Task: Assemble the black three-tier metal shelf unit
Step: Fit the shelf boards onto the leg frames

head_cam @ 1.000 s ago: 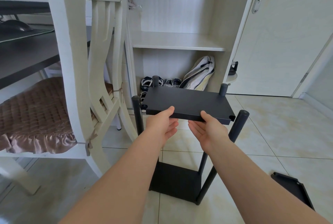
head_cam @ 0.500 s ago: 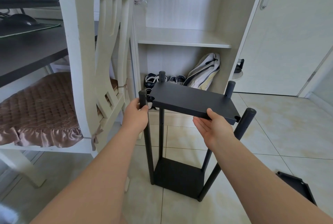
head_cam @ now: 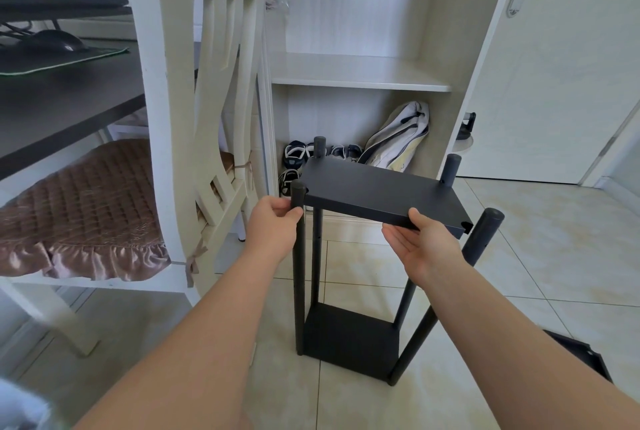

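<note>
White laminate cupboard (head_cam: 360,83) stands open ahead. Its lower compartment holds dark sandals (head_cam: 294,156) at the left and a pale bag (head_cam: 398,142) slumped against the right wall. In front of it, on the tiled floor (head_cam: 540,256), stands the matt black frame (head_cam: 349,336): a flat base with four round posts (head_cam: 313,256) rising from its corners (the near-right one leans outward). A black panel (head_cam: 377,194) is held up near the post tops, lying between them. Its far corners are against the two far posts, its near-left corner is at the near-left post, and its notched near-right corner is just beside the leaning post, not around it. The left hand (head_cam: 273,225) grips the near-left post just under its top, fingers curled round it. The right hand (head_cam: 426,246) holds the panel's near edge, thumb on top and fingers beneath. A second panel (head_cam: 575,357) lies on the floor at the right, well apart from the frame. A white chair (head_cam: 162,83) stands at the left.
</note>
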Demonstrator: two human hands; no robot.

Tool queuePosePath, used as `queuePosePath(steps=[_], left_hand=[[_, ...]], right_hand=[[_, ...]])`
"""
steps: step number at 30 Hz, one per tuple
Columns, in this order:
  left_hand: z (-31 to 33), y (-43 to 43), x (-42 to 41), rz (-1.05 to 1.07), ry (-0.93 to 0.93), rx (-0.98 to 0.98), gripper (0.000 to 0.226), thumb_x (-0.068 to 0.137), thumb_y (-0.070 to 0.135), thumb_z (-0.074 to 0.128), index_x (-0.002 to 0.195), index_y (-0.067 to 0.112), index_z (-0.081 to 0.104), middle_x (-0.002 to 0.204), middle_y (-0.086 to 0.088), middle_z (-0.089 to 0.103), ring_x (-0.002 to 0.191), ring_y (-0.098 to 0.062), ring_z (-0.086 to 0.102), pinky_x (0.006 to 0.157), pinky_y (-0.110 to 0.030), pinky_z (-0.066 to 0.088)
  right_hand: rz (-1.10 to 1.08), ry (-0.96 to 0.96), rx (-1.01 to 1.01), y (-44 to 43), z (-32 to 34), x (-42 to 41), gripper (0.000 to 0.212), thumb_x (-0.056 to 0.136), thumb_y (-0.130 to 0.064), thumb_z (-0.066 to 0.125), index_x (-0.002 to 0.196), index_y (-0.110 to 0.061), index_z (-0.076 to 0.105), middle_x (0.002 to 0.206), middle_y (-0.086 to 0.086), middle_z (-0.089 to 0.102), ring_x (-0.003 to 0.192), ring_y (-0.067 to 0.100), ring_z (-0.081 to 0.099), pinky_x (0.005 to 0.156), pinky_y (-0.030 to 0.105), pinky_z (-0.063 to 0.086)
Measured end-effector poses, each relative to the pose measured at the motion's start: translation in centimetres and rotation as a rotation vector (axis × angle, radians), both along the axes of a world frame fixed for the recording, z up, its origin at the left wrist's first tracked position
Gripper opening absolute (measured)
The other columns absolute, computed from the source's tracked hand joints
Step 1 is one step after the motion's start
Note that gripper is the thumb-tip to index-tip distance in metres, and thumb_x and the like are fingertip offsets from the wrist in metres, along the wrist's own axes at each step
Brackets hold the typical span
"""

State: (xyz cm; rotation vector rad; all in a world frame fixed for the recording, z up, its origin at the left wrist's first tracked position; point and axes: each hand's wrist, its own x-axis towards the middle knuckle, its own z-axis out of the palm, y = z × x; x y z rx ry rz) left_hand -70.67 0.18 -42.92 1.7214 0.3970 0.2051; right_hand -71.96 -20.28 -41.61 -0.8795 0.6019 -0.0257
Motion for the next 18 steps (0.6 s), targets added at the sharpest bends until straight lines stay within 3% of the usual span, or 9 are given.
queuePosePath(steps=[5,11,18], left_hand=[[0.1,-0.1,0.0,-0.039,0.032,-0.06,0.015,0.096,0.018,0.063,0.097,0.031,0.055,0.106,0.006,0.063,0.108,-0.018,0.061,0.103,-0.046,0.049],[0.6,-1.3,0.0,-0.082,0.009,-0.054,0.032,0.1,0.02,0.058,0.132,0.023,0.055,0.112,0.006,0.058,0.109,-0.017,0.056,0.105,-0.046,0.047],[0.3,-1.3,-0.3,-0.09,-0.016,-0.01,0.017,0.099,0.023,0.06,0.115,0.028,0.057,0.096,0.016,0.057,0.09,-0.003,0.056,0.099,-0.041,0.051]], right_hand=[[-0.016,0.014,0.047,-0.4,-0.3,-1.0,0.023,0.097,-0.007,0.065,0.116,0.002,0.058,0.103,0.026,0.069,0.086,0.034,0.073,0.068,0.037,0.061],[-0.015,0.014,0.044,-0.6,-0.6,-1.6,0.027,0.098,-0.006,0.064,0.122,0.003,0.056,0.1,0.025,0.069,0.087,0.035,0.073,0.07,0.038,0.061],[0.0,0.004,0.018,-1.7,-0.5,-0.7,0.029,0.098,-0.007,0.064,0.125,0.003,0.056,0.102,0.024,0.069,0.086,0.034,0.073,0.081,0.04,0.061]])
